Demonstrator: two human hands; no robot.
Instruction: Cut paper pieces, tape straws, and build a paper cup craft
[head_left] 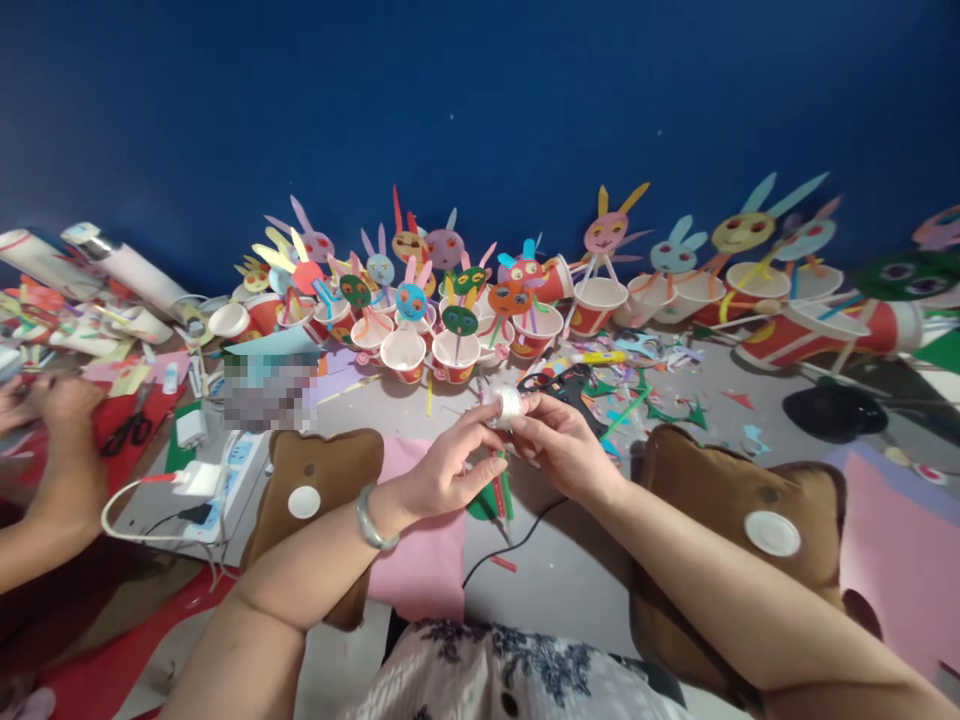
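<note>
Deep blue wall fills the top of my head view, above a grey bench. At the centre I see a small white roll pinched by the fingers of the right hand. Fingers of the left hand reach against its other side, thumb standing apart below; whether they grip it too, I cannot tell. Just under the fingers I see a slim green piece. Near the right fingers, on the far side, lies a black tool, with paper scraps to its right. Beyond both hands I see paper cups bearing rabbit-eared faces. Brown cushions lie under both forearms, pink paper beside the left one. Well left of the fingers I see a power strip and a co-worker's arm.
</note>
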